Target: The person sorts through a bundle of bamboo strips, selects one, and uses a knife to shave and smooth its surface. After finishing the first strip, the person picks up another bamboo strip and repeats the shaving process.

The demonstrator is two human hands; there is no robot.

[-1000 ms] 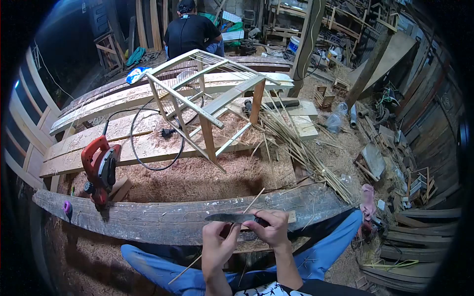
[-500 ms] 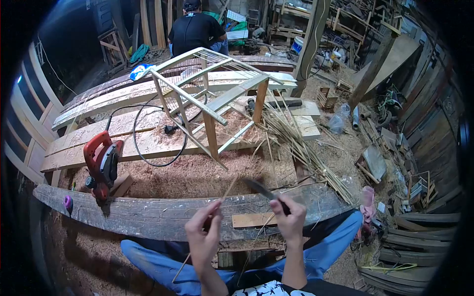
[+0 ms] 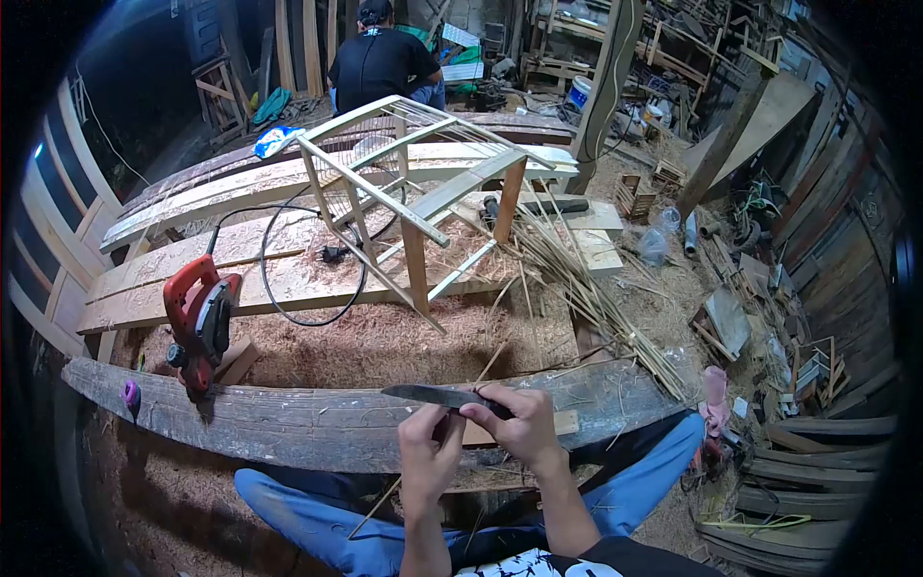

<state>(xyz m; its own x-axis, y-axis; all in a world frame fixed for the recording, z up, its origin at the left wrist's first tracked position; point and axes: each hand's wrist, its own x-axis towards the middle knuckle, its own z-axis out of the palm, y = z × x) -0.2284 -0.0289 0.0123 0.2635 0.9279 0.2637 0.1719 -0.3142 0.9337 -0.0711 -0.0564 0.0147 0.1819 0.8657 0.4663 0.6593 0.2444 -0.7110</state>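
Pale cane stick (image 3: 383, 502), very thin, runs slantwise through the left hand (image 3: 430, 454), which is closed around its middle. One end pokes out above the knuckles and the other trails below the wrist. It looks light, springy and easy to snap, so a hold close to the cut seems wise. Beside it, the right hand (image 3: 520, 430) is clenched on a knife (image 3: 423, 394), with the blade pointing left just above the left thumb.

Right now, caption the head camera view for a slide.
Right hand holds a knife across a thin stick gripped by the left hand, above a weathered plank.
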